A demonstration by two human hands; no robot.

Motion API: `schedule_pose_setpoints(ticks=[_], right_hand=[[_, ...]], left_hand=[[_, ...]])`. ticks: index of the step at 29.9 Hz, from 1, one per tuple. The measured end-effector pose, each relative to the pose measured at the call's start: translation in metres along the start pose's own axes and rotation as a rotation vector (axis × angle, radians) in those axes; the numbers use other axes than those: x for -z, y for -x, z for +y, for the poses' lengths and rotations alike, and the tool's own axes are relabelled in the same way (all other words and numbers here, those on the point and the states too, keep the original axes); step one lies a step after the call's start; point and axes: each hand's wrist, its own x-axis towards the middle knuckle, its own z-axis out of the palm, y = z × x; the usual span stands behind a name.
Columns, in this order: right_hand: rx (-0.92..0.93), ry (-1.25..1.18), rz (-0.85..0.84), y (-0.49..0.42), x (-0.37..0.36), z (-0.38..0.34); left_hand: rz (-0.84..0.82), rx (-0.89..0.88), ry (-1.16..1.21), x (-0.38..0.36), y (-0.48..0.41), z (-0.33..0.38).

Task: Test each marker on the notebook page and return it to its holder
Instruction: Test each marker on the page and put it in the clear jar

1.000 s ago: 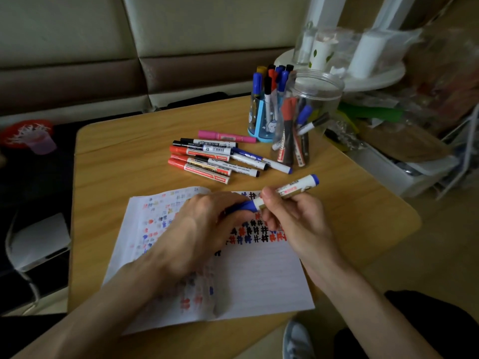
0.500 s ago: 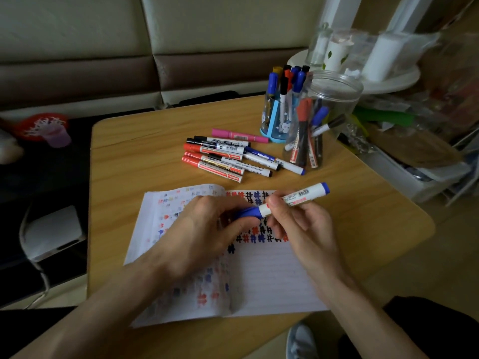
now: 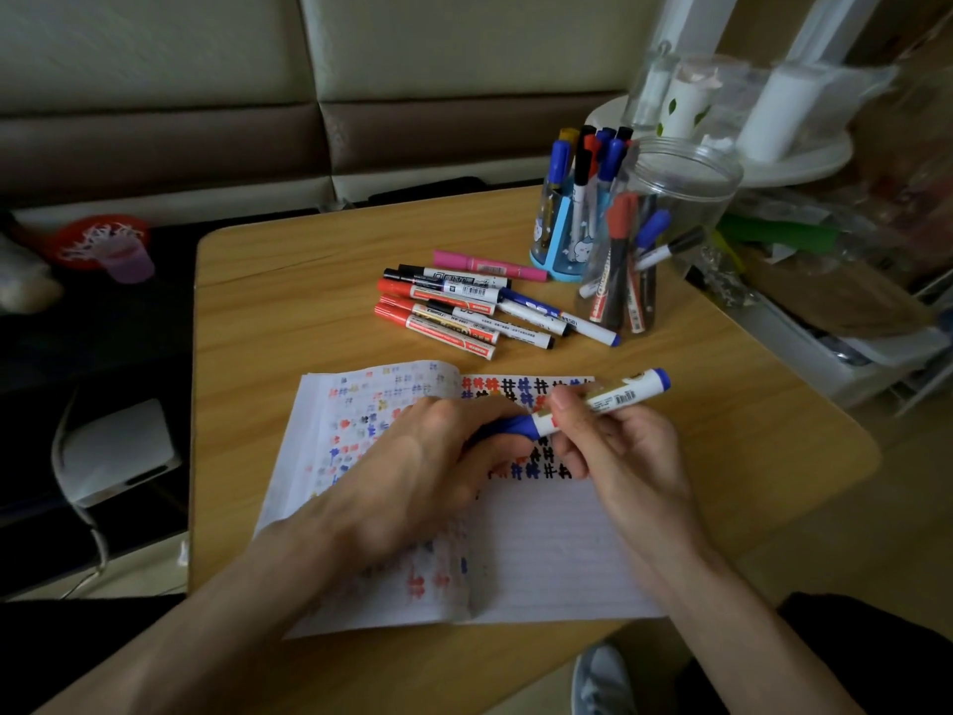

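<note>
A wooden table (image 3: 289, 322) carries an open notebook (image 3: 557, 554) at its near edge, loose markers (image 3: 464, 312) heaped just beyond, and at far right a blue holder (image 3: 559, 250) beside a clear jar (image 3: 670, 198).

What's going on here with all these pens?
A person holds a blue marker over an open notebook covered in test marks, right hand on the barrel, left hand gripping the cap end. Other markers lie loose on the table; more stand in a blue holder and a clear jar.
</note>
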Motion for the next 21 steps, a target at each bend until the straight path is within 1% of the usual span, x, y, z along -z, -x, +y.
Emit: schedule_pose_setpoints(ticks=[3, 6, 10, 16, 21], right_hand=[[-0.005, -0.021, -0.002, 0.000, -0.003, 0.002], [-0.021, -0.061, 0.018, 0.001, -0.008, 0.002], [0.009, -0.031, 0.048, 0.000, -0.011, -0.002], [-0.020, 0.018, -0.006, -0.002, -0.006, -0.002], [0.003, 0.007, -0.042, -0.004, -0.003, 0.003]], left_hand=[[-0.005, 0.009, 0.014, 0.002, -0.001, -0.004], [0.064, -0.015, -0.051, 0.000, 0.000, -0.004], [0.136, -0.052, -0.127, -0.004, 0.000, 0.000], [0.063, -0.045, -0.081, -0.003, 0.002, 0.000], [0.034, -0.017, -0.020, 0.000, 0.000, -0.007]])
